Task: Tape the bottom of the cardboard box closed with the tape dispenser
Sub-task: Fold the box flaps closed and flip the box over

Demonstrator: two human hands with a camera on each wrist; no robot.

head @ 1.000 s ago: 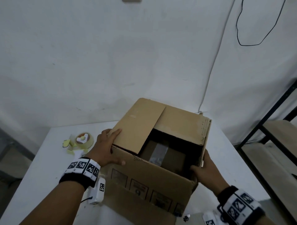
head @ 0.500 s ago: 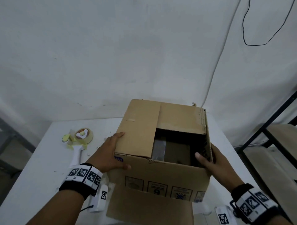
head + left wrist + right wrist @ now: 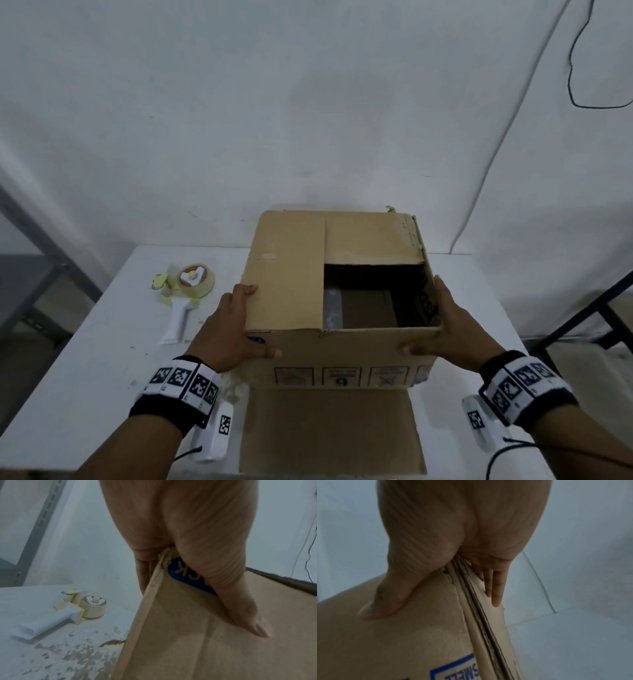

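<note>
A brown cardboard box [image 3: 284,274] stands on the white table [image 3: 102,377], square to me. One top flap is folded across its left half; the right half gapes, and a strip of tape [image 3: 331,308] shows inside. My left hand [image 3: 236,325] grips the near left corner, thumb on the front face [image 3: 188,642], fingers along the left side. My right hand [image 3: 448,329] grips the near right corner [image 3: 402,642] the same way. The yellow and white tape dispenser [image 3: 186,291] lies on the table left of the box [image 3: 73,608], apart from both hands.
A loose box flap [image 3: 329,428] lies flat toward me on the table. A dark metal shelf frame [image 3: 582,315] stands at the right, a grey frame [image 3: 34,233] at the left. White walls are close behind the table, with a black cable [image 3: 572,68] hanging.
The box has turned from a skewed angle to square with me. My right hand shifted from the inner right rim to the near right corner. My left hand stayed at the left corner.
</note>
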